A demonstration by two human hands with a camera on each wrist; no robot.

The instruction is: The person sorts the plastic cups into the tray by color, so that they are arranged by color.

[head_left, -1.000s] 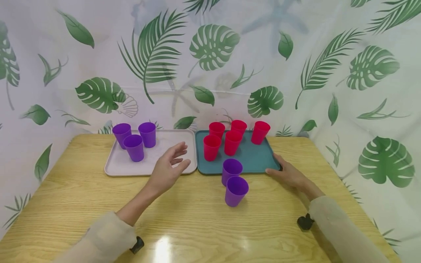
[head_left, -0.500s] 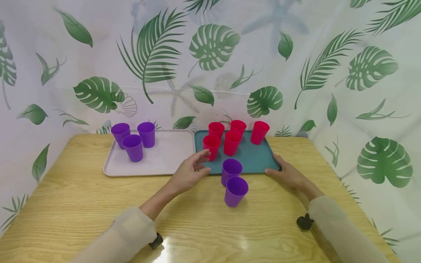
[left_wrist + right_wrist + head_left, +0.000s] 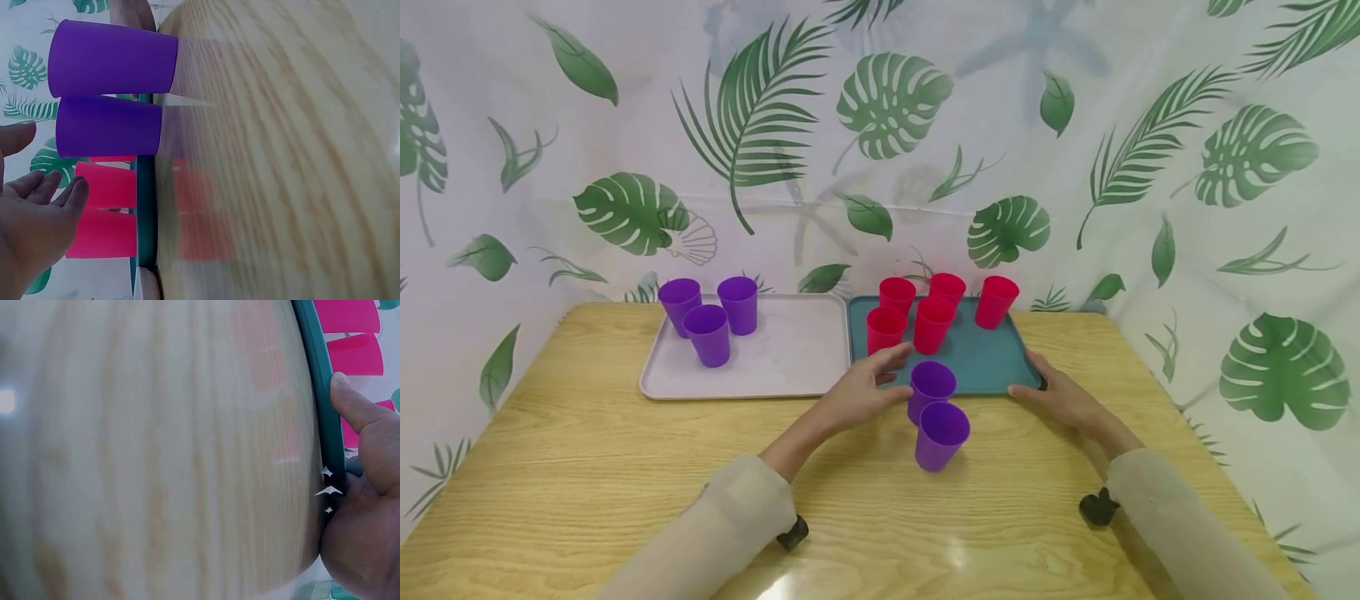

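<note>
Purple cup (image 3: 931,385) stood just right of the spread left hand (image 3: 867,390), fingers relaxed beside it, while the right hand (image 3: 1060,394) gripped the teal tray (image 3: 992,358) corner, apparently steadying it.

No lettering, label, brand, number or sign can be read in any view: the cups, the trays, the tabletop and the leaf-patterned backdrop all carry no legible writing.
</note>
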